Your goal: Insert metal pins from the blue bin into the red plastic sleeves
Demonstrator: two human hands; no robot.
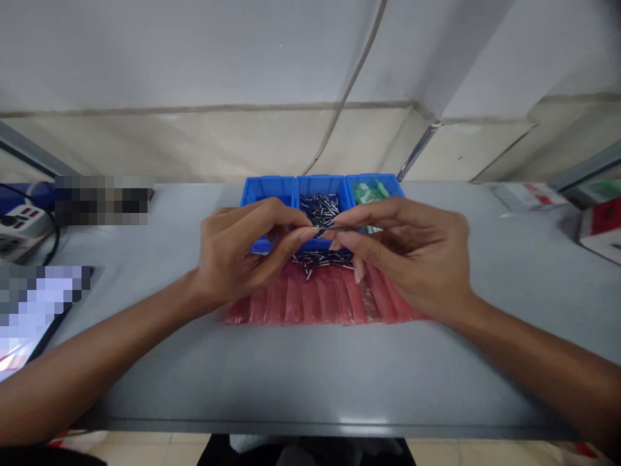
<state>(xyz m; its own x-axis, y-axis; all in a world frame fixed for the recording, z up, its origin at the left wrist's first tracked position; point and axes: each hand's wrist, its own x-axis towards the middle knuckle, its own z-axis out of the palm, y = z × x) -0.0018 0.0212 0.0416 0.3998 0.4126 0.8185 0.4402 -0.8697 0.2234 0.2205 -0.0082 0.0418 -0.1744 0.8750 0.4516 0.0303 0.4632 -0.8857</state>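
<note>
Metal rod (334,228) sits pinched between the fingertips of my left hand (240,249) and right hand (420,255), held up before the blue bins (269,183); so thin a piece could slip if either pinch loosens, and get lost among the loose rods (330,259) below.

1. We are seeing a metallic look on the thin held piece (336,228).
2. We are noticing shiny, smooth metal in the loose pins (320,208).
3. We are finding smooth, faintly glossy plastic in the far blue bins (268,188).
4. We are spotting thin, glossy, see-through plastic in the red pouches (310,301).
5. We are viewing a smooth tabletop (291,375), glinting at its near edge.
</note>
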